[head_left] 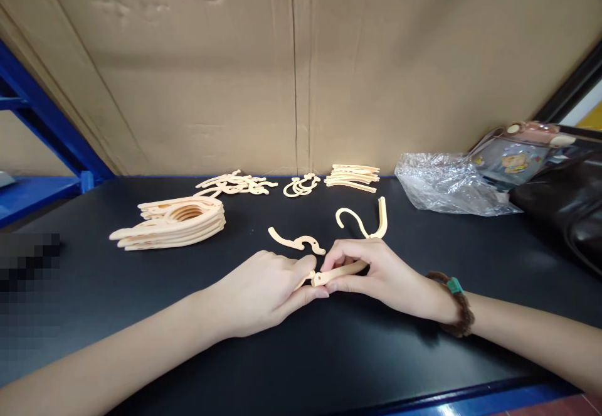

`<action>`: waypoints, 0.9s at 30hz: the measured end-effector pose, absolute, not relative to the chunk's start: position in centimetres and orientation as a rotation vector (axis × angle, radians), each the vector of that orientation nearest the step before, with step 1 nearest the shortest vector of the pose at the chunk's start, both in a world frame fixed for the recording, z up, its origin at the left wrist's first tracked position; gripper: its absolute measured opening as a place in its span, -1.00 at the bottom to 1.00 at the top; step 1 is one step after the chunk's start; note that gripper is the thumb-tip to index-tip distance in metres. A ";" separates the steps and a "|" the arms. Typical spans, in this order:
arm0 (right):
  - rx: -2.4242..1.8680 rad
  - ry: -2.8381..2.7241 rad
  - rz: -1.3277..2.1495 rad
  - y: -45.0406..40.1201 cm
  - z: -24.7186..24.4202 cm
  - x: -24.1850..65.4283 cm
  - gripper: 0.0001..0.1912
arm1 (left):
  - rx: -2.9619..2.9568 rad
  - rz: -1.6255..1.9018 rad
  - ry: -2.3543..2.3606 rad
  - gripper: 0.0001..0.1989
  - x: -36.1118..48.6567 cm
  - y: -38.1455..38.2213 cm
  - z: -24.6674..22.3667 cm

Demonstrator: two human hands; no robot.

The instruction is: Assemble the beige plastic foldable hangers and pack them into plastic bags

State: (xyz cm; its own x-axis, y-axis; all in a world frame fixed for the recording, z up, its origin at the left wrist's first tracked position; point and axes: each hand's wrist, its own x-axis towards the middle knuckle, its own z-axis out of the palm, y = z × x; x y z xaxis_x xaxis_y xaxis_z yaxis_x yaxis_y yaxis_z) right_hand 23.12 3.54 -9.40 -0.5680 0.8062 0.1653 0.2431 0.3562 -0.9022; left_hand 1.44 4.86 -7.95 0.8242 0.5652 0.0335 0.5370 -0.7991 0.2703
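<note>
My right hand [383, 272] is closed around a cream plastic folding hanger [341, 272]; its curved hook and one upright arm stick up behind my fingers, while the other arm points left and has a hole at its end. My left hand [266, 290] pinches a small cream plastic piece [305, 279], mostly hidden by the fingers, right beside that holed end. I cannot tell whether the two parts touch. Just beyond my hands, a loose wavy hanger piece [297, 242] lies flat on the black table [282, 372].
A stack of folded hangers [179, 223] lies at the left. Along the back are piles of wavy pieces [237, 184], loose hooks [301, 185] and straight arms [352, 176]. Crumpled clear plastic [446, 184] and a dark bag [564, 196] sit at the right. Cardboard [211, 90] stands behind.
</note>
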 end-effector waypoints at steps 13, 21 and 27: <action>-0.879 -1.993 1.131 3.6 -9.4 23.0 -0.87 | 2.880 0.069 0.833 -0.66 1.8 4.8 -8.0; -0.876 -1.869 1.350 4.1 -9.8 22.9 -0.84 | 2.967 0.079 0.783 -0.69 1.9 5.2 -8.1; -0.877 -1.867 1.360 4.0 -10.0 23.0 -0.84 | 2.970 -0.001 0.825 -0.73 2.2 5.1 -8.0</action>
State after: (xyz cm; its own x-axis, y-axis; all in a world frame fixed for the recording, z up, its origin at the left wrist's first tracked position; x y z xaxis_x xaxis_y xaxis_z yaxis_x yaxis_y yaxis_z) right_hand 22.98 4.05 -9.98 -0.5584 0.8206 0.1217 0.1358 0.2351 -0.9624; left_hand 2.23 5.08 -8.00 0.8568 0.5154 -0.0163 0.5154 -0.8550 0.0568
